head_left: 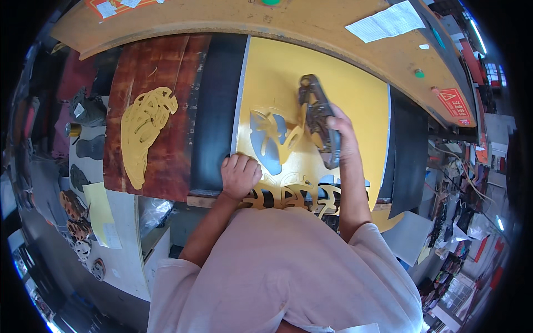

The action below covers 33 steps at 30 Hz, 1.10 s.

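From the head camera, the right hand (340, 133) was wrapped tight around a dark, shoe-sole-shaped cutting die (317, 117), fingers closed on its near end. The die was long and narrow, blackish with worn brown patches, its far tip pointing away from the person, and it sat on the yellow sheet (333, 89) spread over the work surface, right of centre.

And look at that sheet: bright yellow, flat, already punched through near its front edge. A sole-shaped hole (266, 145) just left of the die showed blue-grey beneath, and along the near edge the material was reduced to a lacy web of curved yellow strips (297, 197) over dark gaps.

The left hand (240, 175) was balled into a fist, knuckles up, pressing down at the sheet's left edge where it met the black mat (214, 111). Whether it gripped anything inside the fist could not be told.

Off to the left, well apart, a tangled heap of yellow offcut webbing (143, 130) lay on a reddish-brown board (166, 66). A curved wooden shelf (233, 19) ran across the top, with a white paper (388, 22) on it.
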Each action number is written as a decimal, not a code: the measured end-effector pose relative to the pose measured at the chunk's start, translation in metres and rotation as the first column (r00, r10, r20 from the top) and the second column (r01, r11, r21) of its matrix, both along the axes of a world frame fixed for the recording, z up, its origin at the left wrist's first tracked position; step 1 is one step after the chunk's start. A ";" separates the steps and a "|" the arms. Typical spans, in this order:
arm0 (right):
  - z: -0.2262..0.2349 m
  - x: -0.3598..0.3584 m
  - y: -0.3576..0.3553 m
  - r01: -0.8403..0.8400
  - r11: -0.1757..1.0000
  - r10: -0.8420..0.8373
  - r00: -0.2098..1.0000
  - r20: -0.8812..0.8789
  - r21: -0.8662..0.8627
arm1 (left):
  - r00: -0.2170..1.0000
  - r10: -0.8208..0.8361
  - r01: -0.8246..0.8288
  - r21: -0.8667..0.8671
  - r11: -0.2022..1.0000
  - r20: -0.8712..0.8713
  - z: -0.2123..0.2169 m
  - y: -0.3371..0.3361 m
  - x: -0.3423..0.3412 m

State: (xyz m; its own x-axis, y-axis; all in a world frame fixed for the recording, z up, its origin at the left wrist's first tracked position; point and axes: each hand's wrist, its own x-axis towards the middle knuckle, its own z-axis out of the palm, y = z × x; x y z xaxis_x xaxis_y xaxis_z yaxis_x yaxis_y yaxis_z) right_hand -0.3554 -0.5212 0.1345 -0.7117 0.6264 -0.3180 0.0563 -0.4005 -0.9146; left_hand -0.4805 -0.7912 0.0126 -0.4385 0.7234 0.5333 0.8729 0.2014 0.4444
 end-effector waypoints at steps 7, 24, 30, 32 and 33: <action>0.022 0.078 0.004 0.061 0.942 -0.165 0.941 0.296 0.331 | 0.927 0.249 -0.277 0.064 0.959 0.279 0.025 0.019 -0.010; -0.049 0.124 0.000 -0.177 0.522 -0.509 0.720 0.471 0.835 | 0.577 0.534 -0.209 -0.521 0.828 0.618 0.048 0.122 -0.115; -0.039 0.104 -0.011 -0.402 0.350 -0.534 0.656 0.533 0.846 | -0.107 0.116 0.043 -0.112 0.993 0.988 0.045 0.114 -0.137; -0.027 0.082 -0.007 -0.234 0.402 -0.444 0.796 0.411 0.885 | -0.264 0.020 0.014 -0.016 1.000 0.964 0.045 0.113 -0.139; -0.025 0.063 -0.011 -0.145 0.473 -0.335 0.883 0.329 0.869 | -0.286 0.021 0.023 -0.015 1.000 0.958 0.045 0.113 -0.140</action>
